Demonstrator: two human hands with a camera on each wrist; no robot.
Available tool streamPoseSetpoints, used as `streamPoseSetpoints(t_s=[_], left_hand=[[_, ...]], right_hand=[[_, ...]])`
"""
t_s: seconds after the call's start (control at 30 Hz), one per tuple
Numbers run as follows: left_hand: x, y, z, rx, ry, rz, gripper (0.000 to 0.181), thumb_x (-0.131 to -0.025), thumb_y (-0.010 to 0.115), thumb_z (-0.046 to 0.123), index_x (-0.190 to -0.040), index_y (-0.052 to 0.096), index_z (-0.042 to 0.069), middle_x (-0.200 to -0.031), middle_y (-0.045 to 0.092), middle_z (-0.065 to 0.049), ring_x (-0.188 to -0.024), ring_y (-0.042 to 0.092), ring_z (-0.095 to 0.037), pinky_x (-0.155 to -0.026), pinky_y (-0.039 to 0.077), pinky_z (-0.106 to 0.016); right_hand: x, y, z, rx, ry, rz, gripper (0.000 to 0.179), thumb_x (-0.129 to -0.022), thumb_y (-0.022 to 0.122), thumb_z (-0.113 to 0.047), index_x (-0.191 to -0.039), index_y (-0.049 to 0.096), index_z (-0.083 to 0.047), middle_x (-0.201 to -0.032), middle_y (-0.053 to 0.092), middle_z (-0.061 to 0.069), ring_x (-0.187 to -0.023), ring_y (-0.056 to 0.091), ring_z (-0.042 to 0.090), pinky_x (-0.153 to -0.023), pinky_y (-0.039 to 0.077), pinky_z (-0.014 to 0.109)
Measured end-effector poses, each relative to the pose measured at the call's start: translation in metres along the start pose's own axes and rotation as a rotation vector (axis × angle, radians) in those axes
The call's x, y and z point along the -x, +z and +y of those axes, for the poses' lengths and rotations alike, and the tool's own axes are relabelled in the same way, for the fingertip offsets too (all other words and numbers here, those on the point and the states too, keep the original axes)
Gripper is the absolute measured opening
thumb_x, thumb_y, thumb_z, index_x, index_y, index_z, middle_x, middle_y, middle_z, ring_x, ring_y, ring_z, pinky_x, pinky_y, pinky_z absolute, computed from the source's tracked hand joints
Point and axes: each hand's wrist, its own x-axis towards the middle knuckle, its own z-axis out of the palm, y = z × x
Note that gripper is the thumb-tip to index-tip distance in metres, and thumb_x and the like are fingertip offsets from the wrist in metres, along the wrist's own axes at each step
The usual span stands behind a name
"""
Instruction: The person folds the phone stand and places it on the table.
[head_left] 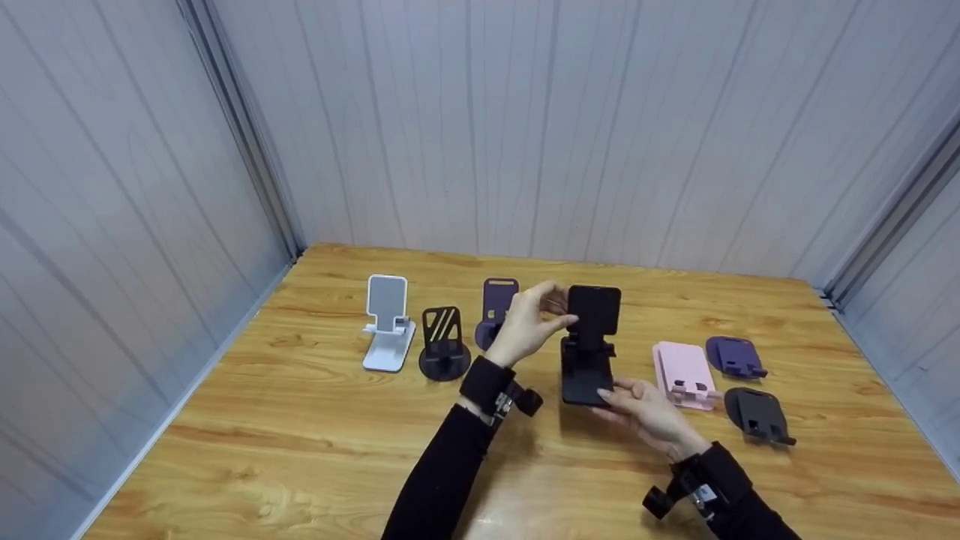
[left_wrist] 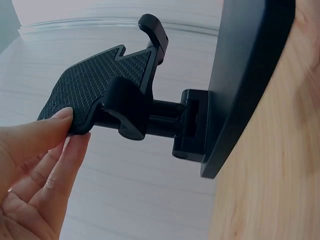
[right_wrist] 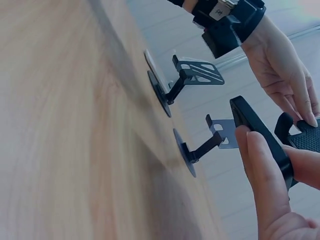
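Note:
A black phone stand is held up off the table between both hands, its back plate raised above its base. My left hand pinches the left edge of the textured back plate between thumb and fingers. With thumb above and fingers beneath, my right hand grips the front of the base. In the left wrist view, two curved hooks and a hinge show between plate and base. A purple stand stands behind my left hand, partly hidden by it.
Left of the hands stand an unfolded white stand and a black round-based stand. Folded flat on the right lie a pink stand, a purple one and a dark grey one. Pale panels wall the wooden table.

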Motion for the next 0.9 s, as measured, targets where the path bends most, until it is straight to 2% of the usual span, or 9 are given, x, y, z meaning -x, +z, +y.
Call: streamPoseSetpoints(t_s=[0.13, 0.3, 0.5, 0.7, 0.9], left_hand=[[-0.001, 0.0, -0.001, 0.001, 0.035, -0.001, 0.026, -0.097, 0.075, 0.0, -0.12, 0.066, -0.007, -0.108, 0.071, -0.022, -0.099, 0.073, -0.035, -0.088, 0.06, -0.022], [-0.003, -0.001, 0.005, -0.04, 0.089, 0.001, 0.025, -0.098, 0.075, 0.001, -0.119, 0.066, -0.007, -0.106, 0.072, -0.021, -0.097, 0.073, -0.033, -0.088, 0.06, -0.025], [-0.003, 0.0, 0.008, -0.109, 0.107, 0.011, 0.024, -0.097, 0.076, 0.002, -0.118, 0.067, -0.005, -0.104, 0.073, -0.019, -0.095, 0.074, -0.031, -0.082, 0.061, -0.022], [-0.001, 0.003, 0.01, -0.145, 0.157, 0.022, 0.023, -0.097, 0.075, 0.002, -0.117, 0.066, -0.005, -0.103, 0.072, -0.019, -0.094, 0.074, -0.03, -0.08, 0.063, -0.025], [0.0, 0.01, 0.011, -0.243, 0.237, 0.066, 0.019, -0.098, 0.074, 0.003, -0.114, 0.065, -0.003, -0.102, 0.07, -0.017, -0.095, 0.073, -0.027, -0.08, 0.06, -0.017]], right_hand=[[0.001, 0.002, 0.0, -0.005, -0.004, 0.011, 0.068, -0.11, 0.051, 0.001, -0.153, 0.006, 0.029, -0.133, 0.07, 0.009, -0.117, 0.07, 0.012, -0.106, 0.055, 0.029], [0.003, 0.004, -0.005, 0.008, 0.002, 0.042, 0.075, -0.11, 0.049, 0.003, -0.152, -0.007, 0.028, -0.14, 0.065, 0.021, -0.114, 0.072, 0.011, -0.105, 0.055, 0.029], [0.004, 0.004, -0.008, 0.037, 0.009, 0.065, 0.08, -0.109, 0.05, 0.005, -0.15, -0.014, 0.028, -0.136, 0.066, 0.025, -0.108, 0.074, 0.012, -0.106, 0.055, 0.03], [0.005, 0.003, -0.009, 0.058, 0.025, 0.08, 0.078, -0.109, 0.048, 0.004, -0.151, -0.013, 0.028, -0.137, 0.065, 0.029, -0.108, 0.075, 0.013, -0.104, 0.056, 0.028], [0.007, 0.002, -0.01, 0.073, 0.022, 0.054, 0.074, -0.109, 0.045, 0.006, -0.152, -0.012, 0.028, -0.148, 0.051, 0.038, -0.109, 0.074, 0.011, -0.102, 0.057, 0.027]])
